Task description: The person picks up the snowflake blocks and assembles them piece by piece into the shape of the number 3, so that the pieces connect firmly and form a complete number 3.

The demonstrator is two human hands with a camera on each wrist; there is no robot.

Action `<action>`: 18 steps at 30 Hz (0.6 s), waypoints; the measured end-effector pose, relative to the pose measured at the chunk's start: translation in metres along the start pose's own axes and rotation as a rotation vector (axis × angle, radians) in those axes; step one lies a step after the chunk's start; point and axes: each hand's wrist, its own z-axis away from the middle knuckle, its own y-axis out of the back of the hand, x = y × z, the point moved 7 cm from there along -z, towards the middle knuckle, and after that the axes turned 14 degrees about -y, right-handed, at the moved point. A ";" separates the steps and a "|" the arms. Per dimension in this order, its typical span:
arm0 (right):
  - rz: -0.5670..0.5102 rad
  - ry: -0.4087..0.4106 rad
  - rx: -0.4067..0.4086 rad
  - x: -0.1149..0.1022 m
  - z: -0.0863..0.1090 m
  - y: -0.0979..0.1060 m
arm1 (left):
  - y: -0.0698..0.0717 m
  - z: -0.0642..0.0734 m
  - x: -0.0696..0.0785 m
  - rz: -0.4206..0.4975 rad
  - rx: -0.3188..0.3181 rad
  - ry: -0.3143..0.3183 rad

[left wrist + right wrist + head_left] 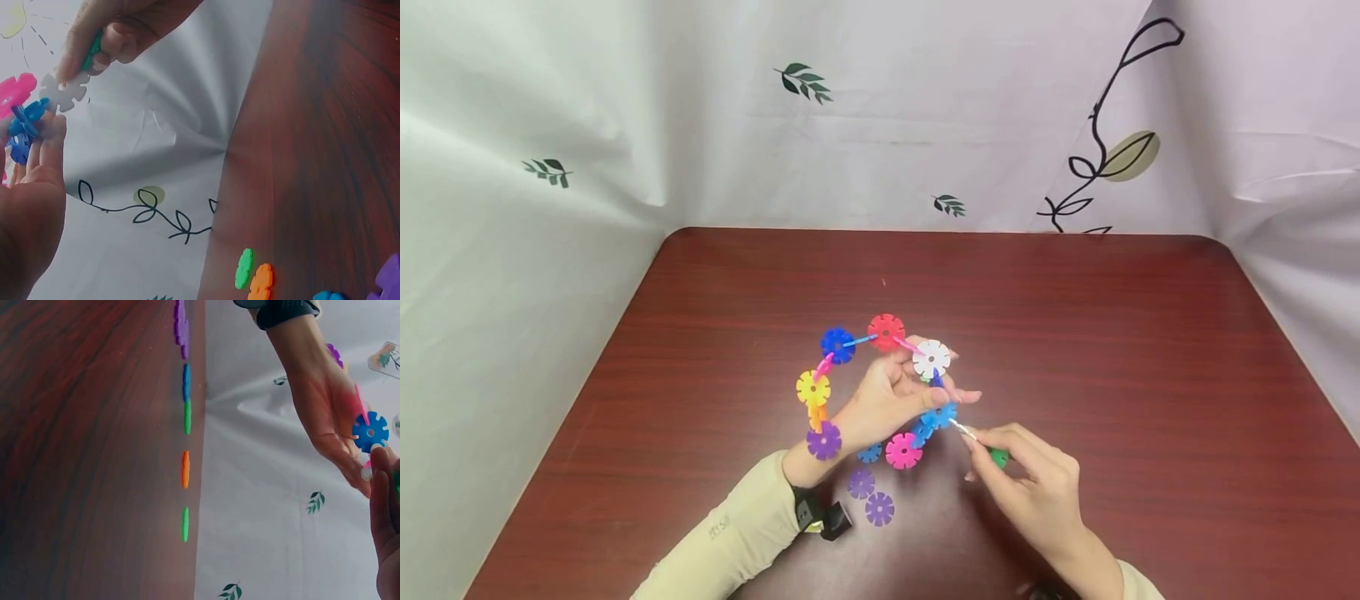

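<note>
My left hand [880, 400] holds a looped chain of notched plastic discs, its thumb on a light-blue disc [946, 412]. A red disc [880, 323], a white disc [942, 360], a dark-blue disc [831, 337] and a yellow disc [805, 392] are among those in the chain. A purple disc [824, 450] is at one end, over the left wrist; a pink disc [904, 460] hangs near the light-blue one. My right hand [1037, 483] pinches another white disc [72, 95] against the light-blue disc's edge. A green disc [94, 50] is tucked in the right fingers.
On the brown table [1075, 317] lie two loose purple discs [880, 518] and a blue disc [870, 453], below the left hand. Loose green [244, 269] and orange [260, 284] discs show in the left wrist view. White patterned cloth [880, 125] surrounds the table.
</note>
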 end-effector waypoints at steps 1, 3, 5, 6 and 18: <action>-0.011 0.002 0.002 0.000 0.000 -0.001 | 0.000 0.000 0.000 -0.004 0.005 -0.004; -0.031 0.012 0.014 -0.001 0.000 -0.001 | 0.001 0.001 -0.001 -0.034 0.013 0.002; -0.052 0.027 0.029 -0.001 0.000 -0.002 | 0.002 0.001 -0.003 -0.055 0.028 0.014; -0.061 0.034 0.036 -0.002 0.000 -0.002 | 0.001 0.001 -0.004 -0.049 0.039 0.021; -0.007 0.040 0.002 -0.006 -0.004 0.003 | 0.000 0.002 -0.008 -0.045 0.105 0.107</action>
